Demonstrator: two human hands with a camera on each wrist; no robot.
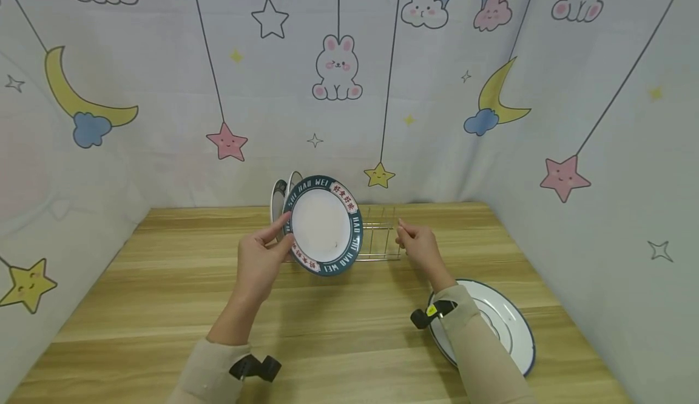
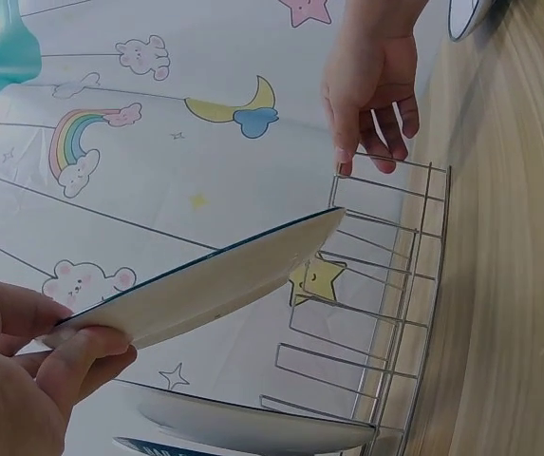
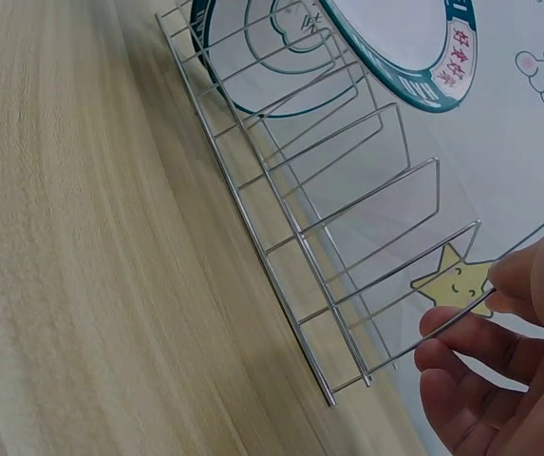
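Observation:
My left hand [image 1: 258, 265] pinches the left edge of a round plate [image 1: 322, 225], thumb on one face and fingers behind. The plate has a white centre and a teal rim with lettering. It is held tilted over the wire dish rack [image 3: 295, 226], its white face toward the head camera. At the rack's right end, my right hand [image 1: 423, 248] pinches the end wire between thumb and fingers. Two more plates [image 2: 253, 426] stand on edge in the rack's left part, partly hidden behind the held plate in the head view.
On the wooden table [image 1: 349, 331] at the right lies a larger white plate [image 1: 516, 325] with a dark blue rim, partly covered by my right sleeve. A printed cloth backdrop [image 1: 306, 119] rises close behind the rack and along both sides.

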